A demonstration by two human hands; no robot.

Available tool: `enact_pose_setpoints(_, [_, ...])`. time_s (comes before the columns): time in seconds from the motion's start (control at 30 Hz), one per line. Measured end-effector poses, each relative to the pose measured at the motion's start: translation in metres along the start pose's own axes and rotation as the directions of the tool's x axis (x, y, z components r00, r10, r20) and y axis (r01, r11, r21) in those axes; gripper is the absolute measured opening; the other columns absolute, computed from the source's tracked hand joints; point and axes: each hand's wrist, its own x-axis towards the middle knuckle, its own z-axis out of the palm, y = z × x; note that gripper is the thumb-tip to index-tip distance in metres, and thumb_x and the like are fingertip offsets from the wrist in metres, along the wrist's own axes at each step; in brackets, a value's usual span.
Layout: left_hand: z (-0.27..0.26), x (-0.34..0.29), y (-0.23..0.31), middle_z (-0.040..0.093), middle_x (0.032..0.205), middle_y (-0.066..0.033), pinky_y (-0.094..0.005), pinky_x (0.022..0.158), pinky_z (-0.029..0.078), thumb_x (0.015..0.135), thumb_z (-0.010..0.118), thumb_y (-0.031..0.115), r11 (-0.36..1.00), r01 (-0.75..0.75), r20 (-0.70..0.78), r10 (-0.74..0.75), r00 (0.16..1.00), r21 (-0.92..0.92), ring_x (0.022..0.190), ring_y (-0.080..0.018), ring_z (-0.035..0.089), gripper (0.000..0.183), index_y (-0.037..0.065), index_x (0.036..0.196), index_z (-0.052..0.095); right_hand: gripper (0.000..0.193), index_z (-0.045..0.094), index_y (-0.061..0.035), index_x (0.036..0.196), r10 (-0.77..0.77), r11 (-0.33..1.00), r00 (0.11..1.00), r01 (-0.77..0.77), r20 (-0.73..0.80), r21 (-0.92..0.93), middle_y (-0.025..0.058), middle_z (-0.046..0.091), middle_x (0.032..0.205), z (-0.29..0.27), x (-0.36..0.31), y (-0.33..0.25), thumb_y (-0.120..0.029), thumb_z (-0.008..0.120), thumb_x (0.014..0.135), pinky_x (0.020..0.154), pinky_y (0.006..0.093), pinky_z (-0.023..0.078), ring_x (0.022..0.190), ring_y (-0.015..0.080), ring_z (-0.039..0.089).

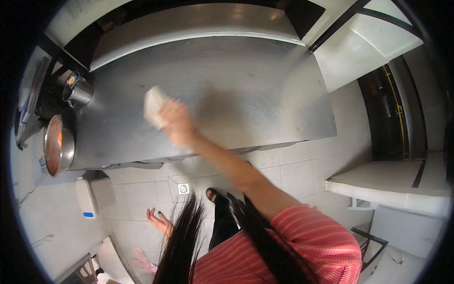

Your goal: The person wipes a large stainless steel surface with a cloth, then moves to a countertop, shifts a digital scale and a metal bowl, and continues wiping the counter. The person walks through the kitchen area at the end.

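My right hand (pixel 177 122) is stretched out over the left part of a stainless steel table (pixel 265 109). Its fingers press on a folded whitish cloth (pixel 153 105) that lies against the metal top; both are smeared by motion. Low at my left side, away from the table, my left hand (pixel 160 221) hangs with its fingers apart and nothing in them. Strands of dark hair hide part of that arm.
At the table's left end stand a steel bowl (pixel 67 149) with a reddish-brown inside and a metal pot (pixel 80 92). A raised steel shelf (pixel 198 21) runs along the back. A white counter (pixel 388 182) juts in at the right; a floor drain (pixel 183 189) lies below.
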Motion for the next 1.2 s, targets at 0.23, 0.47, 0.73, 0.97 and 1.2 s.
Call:
enact_pose_setpoints(0.23, [-0.027, 0.036, 0.006, 0.036, 0.131, -0.0206, -0.0447, 0.099, 0.033, 0.088, 0.049, 0.011, 0.986, -0.164, 0.071, 0.163, 0.984, 0.012, 0.115, -0.0357, 0.042, 0.036, -0.006, 0.120, 0.043, 0.054, 0.039, -0.0017, 0.135, 0.301, 0.911, 0.953, -0.276, 0.038, -0.307, 0.0188, 0.033, 0.143, -0.066, -0.078, 0.048, -0.030, 0.047, 0.090, 0.110, 0.0531, 0.016, 0.134, 0.0365, 0.028])
enact_pose_setpoints(0.47, [-0.092, -0.063, -0.167, 0.041, 0.119, -0.0268, -0.0480, 0.097, 0.034, 0.090, 0.054, 0.019, 0.911, 0.035, 0.201, -0.129, 0.971, 0.410, 0.112, -0.0416, 0.042, 0.029, -0.002, 0.110, 0.050, 0.052, 0.034, 0.0000, 0.138, 0.839, 0.207, 0.456, -0.772, -0.296, -0.601, 0.0199, 0.035, 0.143, -0.318, -0.287, 0.317, -0.029, 0.036, 0.095, 0.109, 0.0472, 0.023, 0.133, 0.0348, 0.031])
enact_pose_setpoints(0.73, [-0.100, -0.045, -0.089, 0.038, 0.126, -0.0296, -0.0477, 0.099, 0.033, 0.088, 0.054, 0.014, 0.949, 0.026, 0.211, -0.096, 0.973, 0.314, 0.118, -0.0436, 0.038, 0.029, -0.003, 0.110, 0.049, 0.051, 0.034, 0.0011, 0.138, 0.644, 0.562, 0.676, -0.736, -0.358, -0.378, 0.0225, 0.033, 0.143, -0.247, -0.263, 0.202, -0.020, 0.039, 0.092, 0.112, 0.0460, 0.019, 0.134, 0.0357, 0.029])
enact_pose_setpoints(0.97, [-0.075, -0.042, -0.041, 0.037, 0.130, -0.0249, -0.0465, 0.100, 0.033, 0.087, 0.055, 0.010, 0.973, 0.151, 0.114, -0.172, 0.978, 0.172, 0.121, -0.0411, 0.037, 0.023, 0.001, 0.108, 0.050, 0.059, 0.033, 0.0080, 0.136, 0.441, 0.851, 0.897, -0.402, 0.043, -0.339, 0.0261, 0.034, 0.140, -0.128, -0.117, -0.001, -0.030, 0.043, 0.092, 0.111, 0.0495, 0.019, 0.134, 0.0381, 0.028])
enact_pose_setpoints(1.2, [-0.098, -0.129, -0.083, 0.039, 0.127, -0.0259, -0.0461, 0.099, 0.034, 0.087, 0.058, 0.016, 0.901, 0.384, -0.010, -0.390, 0.921, 0.201, 0.120, -0.0408, 0.038, 0.022, 0.002, 0.104, 0.053, 0.085, 0.025, 0.0086, 0.138, -0.024, 0.999, 0.861, 0.043, 0.508, -0.026, 0.0287, 0.025, 0.143, -0.005, 0.020, -0.165, -0.044, 0.062, 0.082, 0.112, 0.0490, 0.015, 0.135, 0.0412, 0.021])
